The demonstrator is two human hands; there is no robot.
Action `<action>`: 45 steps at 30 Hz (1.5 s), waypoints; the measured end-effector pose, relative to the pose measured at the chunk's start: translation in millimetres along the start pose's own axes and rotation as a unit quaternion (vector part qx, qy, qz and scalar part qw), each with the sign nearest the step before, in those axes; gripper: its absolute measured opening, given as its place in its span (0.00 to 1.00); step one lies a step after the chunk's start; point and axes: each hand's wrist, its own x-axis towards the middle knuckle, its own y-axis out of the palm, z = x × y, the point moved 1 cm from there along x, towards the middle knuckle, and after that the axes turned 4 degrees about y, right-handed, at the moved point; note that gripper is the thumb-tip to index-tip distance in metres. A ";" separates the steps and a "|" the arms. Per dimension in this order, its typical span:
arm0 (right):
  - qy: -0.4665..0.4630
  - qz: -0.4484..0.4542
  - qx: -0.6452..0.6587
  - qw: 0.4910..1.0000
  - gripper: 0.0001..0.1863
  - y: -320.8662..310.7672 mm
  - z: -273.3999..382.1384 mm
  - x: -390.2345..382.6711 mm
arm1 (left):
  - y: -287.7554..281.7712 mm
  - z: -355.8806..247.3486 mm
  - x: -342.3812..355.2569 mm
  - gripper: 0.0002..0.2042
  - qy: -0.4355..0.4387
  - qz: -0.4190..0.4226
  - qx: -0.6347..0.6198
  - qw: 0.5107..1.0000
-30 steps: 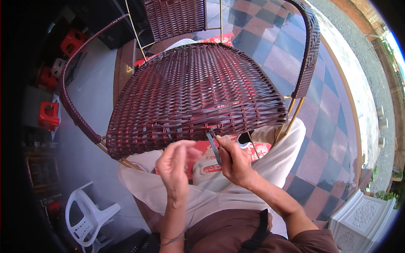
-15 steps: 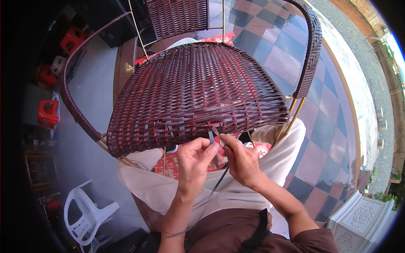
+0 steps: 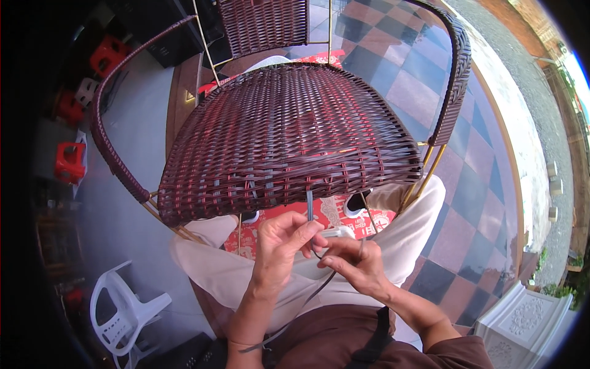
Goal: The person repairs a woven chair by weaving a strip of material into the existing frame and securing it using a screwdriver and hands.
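Note:
A dark brown woven chair seat (image 3: 289, 129) on gold-coloured metal legs stands in front of me, close to my knees. From its front edge hangs a flat grey weaving strip (image 3: 310, 206). My left hand (image 3: 276, 249) pinches this strip between thumb and fingers, just below the seat edge. Close by on the right, my right hand (image 3: 359, 267) is closed at the strip where it bends, and its tail curves down across my lap to my left wrist. A thin greyish piece shows between the right fingers; its kind is hard to make out.
The chair's armrests (image 3: 452, 80) curve up on both sides, and a woven backrest (image 3: 264, 27) rises beyond. Red patterned cloth (image 3: 283, 218) lies under the chair. A white plastic chair (image 3: 126, 310) stands left, red stools (image 3: 70, 161) farther off. Chequered tiles (image 3: 461, 215) cover the right.
Both hands have drawn back from the seat edge toward me, the right one also slightly rightward. The pointed metal tool tip at the weave no longer shows there. More strip is exposed below the seat.

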 end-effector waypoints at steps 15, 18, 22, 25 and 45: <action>-0.025 0.181 -0.141 0.973 0.04 -23.5 46.6 -20.6 | 7.2 -20.1 -2.9 0.09 0.487 0.196 0.573 0.630; 0.016 0.208 -0.127 0.970 0.05 -41.5 60.9 -21.4 | -0.6 -3.9 -7.5 0.09 0.507 0.205 0.554 0.627; 0.079 0.210 -0.302 0.927 0.08 -82.1 79.7 -21.2 | -2.8 7.9 -5.7 0.06 0.524 0.195 0.592 0.580; 0.046 0.221 -0.438 0.870 0.10 -106.9 93.0 -13.0 | -1.3 18.7 -6.3 0.05 0.515 0.218 0.605 0.567; -0.001 0.000 -0.309 0.951 0.07 -129.7 90.5 -2.1 | -103.7 99.7 -128.8 0.06 -0.025 0.046 0.189 0.981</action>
